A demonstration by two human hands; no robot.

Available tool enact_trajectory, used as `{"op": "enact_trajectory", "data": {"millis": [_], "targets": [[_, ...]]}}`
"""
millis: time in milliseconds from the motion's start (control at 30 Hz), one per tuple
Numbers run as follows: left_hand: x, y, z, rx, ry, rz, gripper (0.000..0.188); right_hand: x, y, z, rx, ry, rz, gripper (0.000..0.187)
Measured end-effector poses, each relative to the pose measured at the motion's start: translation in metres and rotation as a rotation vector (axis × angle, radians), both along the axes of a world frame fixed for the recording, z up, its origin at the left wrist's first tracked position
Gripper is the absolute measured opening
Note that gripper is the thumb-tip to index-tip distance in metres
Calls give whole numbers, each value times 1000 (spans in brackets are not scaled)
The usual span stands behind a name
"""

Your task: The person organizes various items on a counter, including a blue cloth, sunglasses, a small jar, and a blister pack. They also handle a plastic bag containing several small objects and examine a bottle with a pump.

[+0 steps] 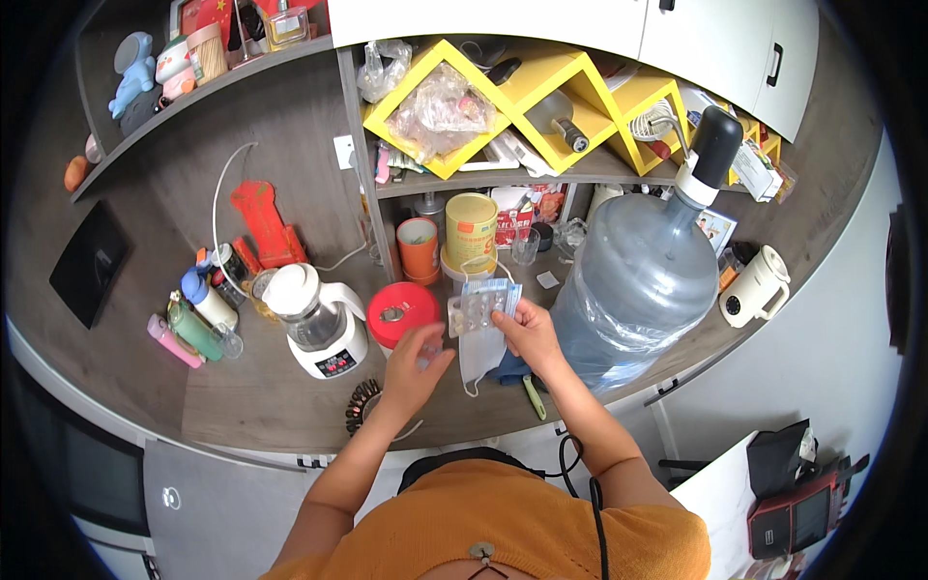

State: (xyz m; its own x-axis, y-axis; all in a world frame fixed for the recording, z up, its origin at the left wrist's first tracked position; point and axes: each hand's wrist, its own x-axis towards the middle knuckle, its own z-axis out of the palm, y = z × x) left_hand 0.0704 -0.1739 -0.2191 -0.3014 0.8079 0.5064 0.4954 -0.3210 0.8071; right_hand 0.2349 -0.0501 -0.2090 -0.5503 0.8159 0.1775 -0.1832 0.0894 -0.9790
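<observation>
One blister pack (471, 315) juts leftward from the right hand (532, 334).

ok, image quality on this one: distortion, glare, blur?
Head view: fisheye bows the counter, corners go black; head view: glare streaks the plastic wrap on the water jug; head view: left hand looks slightly soft, blister pack print unreadable.

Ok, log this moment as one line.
Left hand: curled near round red-lidded canister, grip unclear | Right hand: holding translucent blister pack and white ear-looped face mask | Nearby: large bluish plastic water jug
</observation>
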Motion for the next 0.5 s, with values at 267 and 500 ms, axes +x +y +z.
{"op": "enact_trajectory", "data": {"millis": [267, 500], "targets": [[31, 43, 17, 201, 58, 126, 49, 11, 9, 11, -15, 6, -50, 15], [38, 48, 18, 75, 43, 69, 54, 23, 14, 3, -136, 63, 11, 17]]}}
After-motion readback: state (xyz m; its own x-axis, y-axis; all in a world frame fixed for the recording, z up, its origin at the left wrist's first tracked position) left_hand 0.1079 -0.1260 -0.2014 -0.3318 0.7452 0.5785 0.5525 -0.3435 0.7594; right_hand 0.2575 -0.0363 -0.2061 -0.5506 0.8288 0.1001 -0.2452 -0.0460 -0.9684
